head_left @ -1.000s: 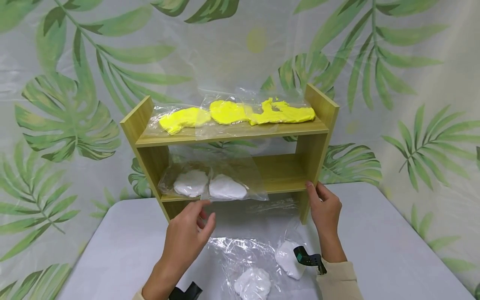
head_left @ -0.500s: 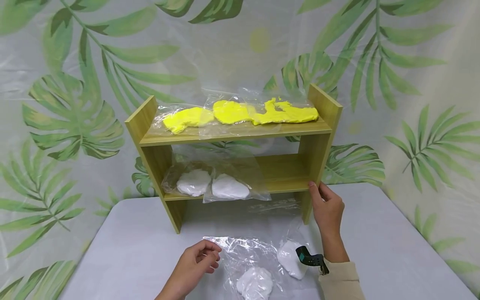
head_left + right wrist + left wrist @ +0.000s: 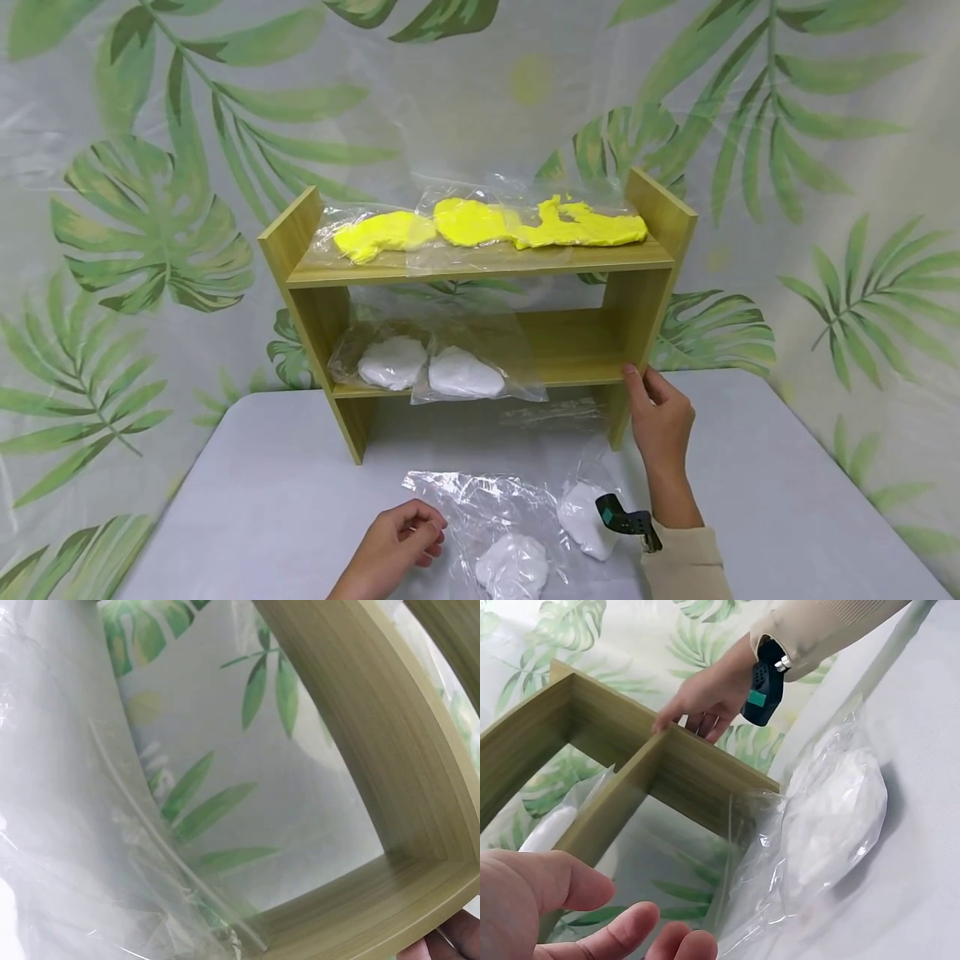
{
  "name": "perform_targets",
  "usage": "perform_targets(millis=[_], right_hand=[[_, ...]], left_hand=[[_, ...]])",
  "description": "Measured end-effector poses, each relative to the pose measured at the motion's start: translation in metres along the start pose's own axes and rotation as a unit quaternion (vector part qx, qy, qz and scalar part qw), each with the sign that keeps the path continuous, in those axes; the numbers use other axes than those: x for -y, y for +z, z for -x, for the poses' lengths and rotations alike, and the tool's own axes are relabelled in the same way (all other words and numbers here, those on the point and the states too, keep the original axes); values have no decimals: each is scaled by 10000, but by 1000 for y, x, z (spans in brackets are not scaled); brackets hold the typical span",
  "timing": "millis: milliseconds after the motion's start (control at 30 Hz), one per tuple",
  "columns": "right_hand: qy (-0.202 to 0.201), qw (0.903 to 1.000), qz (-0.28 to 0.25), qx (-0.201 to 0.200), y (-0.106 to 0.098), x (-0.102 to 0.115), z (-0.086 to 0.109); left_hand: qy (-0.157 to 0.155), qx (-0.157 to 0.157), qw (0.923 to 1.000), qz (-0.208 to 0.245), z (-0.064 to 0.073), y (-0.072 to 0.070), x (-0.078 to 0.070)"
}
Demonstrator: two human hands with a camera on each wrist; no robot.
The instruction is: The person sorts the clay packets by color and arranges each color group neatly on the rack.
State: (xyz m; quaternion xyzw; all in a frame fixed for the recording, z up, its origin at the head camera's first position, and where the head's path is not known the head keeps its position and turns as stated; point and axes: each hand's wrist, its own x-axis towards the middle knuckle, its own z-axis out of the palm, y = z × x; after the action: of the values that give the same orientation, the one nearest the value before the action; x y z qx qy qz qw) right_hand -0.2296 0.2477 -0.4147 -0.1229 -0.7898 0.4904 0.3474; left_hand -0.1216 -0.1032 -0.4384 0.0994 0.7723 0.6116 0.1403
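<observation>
A small two-tier wooden shelf (image 3: 480,277) stands on the white table. My right hand (image 3: 663,425) grips its right side panel, thumb at the front edge by the middle board, fingers along the outer side; the left wrist view shows this hand (image 3: 709,701) too. My left hand (image 3: 393,546) hovers low at the front, fingers loosely bent and holding nothing, left of a clear bag with a white lump (image 3: 513,567). A second bagged white lump (image 3: 588,518) lies right of it. Two bagged white lumps (image 3: 465,372) sit side by side on the middle board.
Several bagged yellow lumps (image 3: 472,222) lie along the top board. A leaf-print cloth (image 3: 150,225) hangs behind the table (image 3: 247,500). Loose clear plastic (image 3: 558,411) lies under the shelf, and bag film fills the left of the right wrist view.
My left hand has drawn back from the middle board's front edge, down to beside the bag on the table. The right hand has stayed at the side panel. The view has shifted slightly.
</observation>
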Motion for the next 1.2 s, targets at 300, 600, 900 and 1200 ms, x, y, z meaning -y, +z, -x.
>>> perform_targets(millis=[300,600,900,1200], right_hand=[[-88,10000,17,1,-1,1,1],[-99,9999,35,-12,0,2,0],[-97,9999,51,-24,2,4,-1],[-44,9999,136,-51,1,2,1]], left_hand=[[-241,164,9996,-58,0,2,9],[-516,541,9971,-120,-2,8,23],[-375,160,9957,-837,-4,18,29],[-65,-50,9894,-1451,-7,22,33]])
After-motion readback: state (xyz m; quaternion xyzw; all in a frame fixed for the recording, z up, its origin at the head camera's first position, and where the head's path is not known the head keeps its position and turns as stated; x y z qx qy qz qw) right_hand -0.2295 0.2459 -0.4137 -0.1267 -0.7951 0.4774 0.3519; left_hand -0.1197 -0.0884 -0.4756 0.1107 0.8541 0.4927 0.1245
